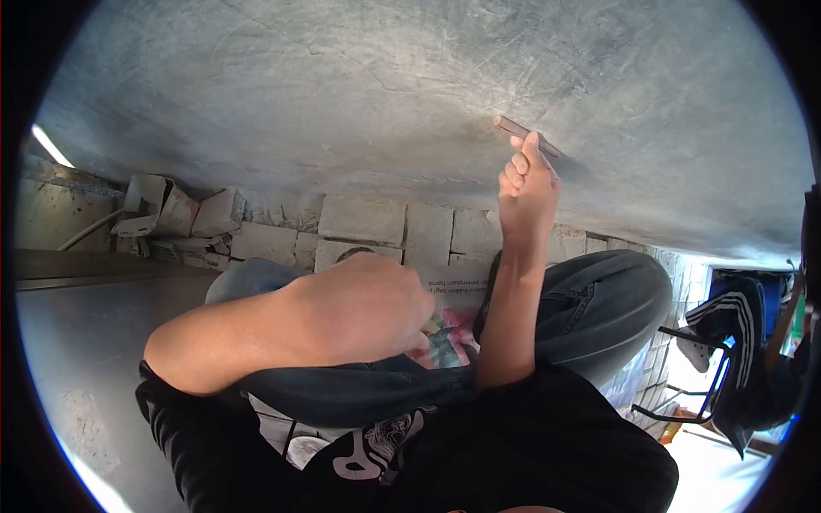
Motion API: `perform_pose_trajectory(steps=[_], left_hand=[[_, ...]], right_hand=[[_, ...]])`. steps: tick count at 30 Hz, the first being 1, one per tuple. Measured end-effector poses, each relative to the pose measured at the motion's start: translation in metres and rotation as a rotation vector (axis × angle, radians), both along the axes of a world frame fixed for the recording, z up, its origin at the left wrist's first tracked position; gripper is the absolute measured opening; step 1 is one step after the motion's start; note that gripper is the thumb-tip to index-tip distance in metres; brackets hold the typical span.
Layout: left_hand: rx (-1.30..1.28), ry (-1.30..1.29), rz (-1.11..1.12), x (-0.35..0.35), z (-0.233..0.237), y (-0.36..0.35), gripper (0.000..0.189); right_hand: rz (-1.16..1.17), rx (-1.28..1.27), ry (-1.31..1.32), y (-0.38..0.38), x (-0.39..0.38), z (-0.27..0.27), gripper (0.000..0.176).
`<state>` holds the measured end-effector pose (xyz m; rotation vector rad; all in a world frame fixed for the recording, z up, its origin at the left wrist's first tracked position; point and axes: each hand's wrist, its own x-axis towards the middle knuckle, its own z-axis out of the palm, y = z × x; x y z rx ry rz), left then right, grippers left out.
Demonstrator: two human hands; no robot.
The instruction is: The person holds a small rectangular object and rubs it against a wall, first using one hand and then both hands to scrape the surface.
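My right hand [526, 175] pinches a thin brown stick [540, 147] between thumb and fingers, close against a smooth grey surface [342, 94]. The stick lies at a slant, with its pale end up and to the left. At the centre, my left hand [376, 303] is bent inward above my crossed legs. Its fingers are curled and mostly hidden behind the back of the hand, and whatever they hold cannot be made out. Below it shows a printed sheet [453, 342] with red and green colours.
Pale paving blocks [363, 219] run along the foot of the grey surface. Broken cardboard-like pieces [175, 209] lie at the left, beside a grey metal-looking panel [103, 342]. At the far right are a person in striped dark trousers [735, 321] and a black metal frame [714, 389].
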<state>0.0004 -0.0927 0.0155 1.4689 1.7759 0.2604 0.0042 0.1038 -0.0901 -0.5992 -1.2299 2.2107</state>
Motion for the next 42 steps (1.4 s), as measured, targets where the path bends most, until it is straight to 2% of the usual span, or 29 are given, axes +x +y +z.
perform_pose_trajectory(steps=[1,3,4,6,8,10,11,12,14,16,18,22,24,25,28,30,33,35,37,39,40,42], left_hand=[[-0.002,-0.001,-0.003,0.002,-0.001,0.002,0.037],[0.281,-0.037,-0.017,0.006,-0.004,0.005,0.038],[0.278,-0.038,-0.025,0.005,-0.001,0.009,0.038],[0.038,-0.068,0.001,0.001,0.006,0.017,0.038],[0.100,0.022,-0.005,-0.003,-0.005,0.009,0.038],[0.154,0.113,-0.005,-0.006,-0.009,0.000,0.037],[0.101,0.101,-0.005,-0.006,-0.007,-0.004,0.037],[0.050,0.090,-0.006,-0.005,-0.005,-0.006,0.037],[0.019,0.018,0.011,0.000,-0.001,-0.001,0.038],[-0.020,-0.051,0.010,0.002,0.001,0.006,0.038],[0.183,-0.054,-0.038,0.001,0.003,0.011,0.039],[0.020,-0.002,-0.009,-0.005,-0.002,0.013,0.038],[0.075,0.096,-0.002,-0.009,-0.010,0.001,0.037],[0.075,0.095,0.003,-0.008,-0.010,-0.002,0.037],[-0.026,0.056,0.012,-0.003,-0.004,-0.002,0.037],[0.080,-0.059,0.012,0.000,0.000,0.004,0.038],[0.032,-0.039,-0.039,-0.001,0.007,0.018,0.038],[0.056,0.002,-0.023,-0.005,0.000,0.014,0.038],[0.084,0.041,0.007,-0.009,-0.004,0.006,0.037],[0.044,0.099,0.025,-0.010,-0.006,-0.005,0.038],[0.044,0.096,0.031,-0.008,-0.007,-0.008,0.038],[0.010,0.060,0.006,-0.003,-0.008,-0.009,0.039]], right_hand=[[-0.018,-0.011,0.014,-0.004,0.000,0.007,0.027],[0.115,-0.063,-0.075,-0.034,-0.018,0.018,0.028],[0.169,-0.026,-0.026,-0.054,-0.030,0.017,0.029],[0.225,0.017,0.032,-0.066,-0.039,0.017,0.029],[0.259,-0.044,0.003,-0.065,-0.038,0.017,0.029],[0.109,0.026,-0.022,-0.037,-0.020,0.013,0.030],[0.011,0.067,-0.015,-0.023,-0.010,0.009,0.030],[0.019,0.066,-0.017,-0.013,-0.005,0.008,0.030],[-0.073,-0.095,-0.043,0.005,0.003,0.005,0.031],[0.000,-0.085,0.002,-0.008,-0.005,0.009,0.031],[0.163,-0.081,0.017,-0.043,-0.025,0.023,0.031],[0.198,-0.051,0.052,-0.057,-0.033,0.027,0.030],[0.044,0.031,-0.018,-0.034,-0.019,0.021,0.030],[0.049,0.031,-0.019,-0.019,-0.011,0.013,0.030],[-0.068,-0.106,-0.019,0.004,0.000,0.002,0.028],[0.060,-0.112,0.046,-0.008,-0.009,0.001,0.027],[0.180,-0.145,0.009,-0.064,-0.033,0.025,0.026],[0.231,-0.048,0.044,-0.078,-0.043,0.029,0.026],[0.157,-0.006,-0.019,-0.059,-0.032,0.021,0.027],[0.002,0.237,-0.010,-0.024,-0.006,0.011,0.028],[0.009,0.238,-0.012,-0.010,-0.002,0.007,0.028],[-0.079,-0.031,-0.005,0.011,0.006,0.002,0.029]])
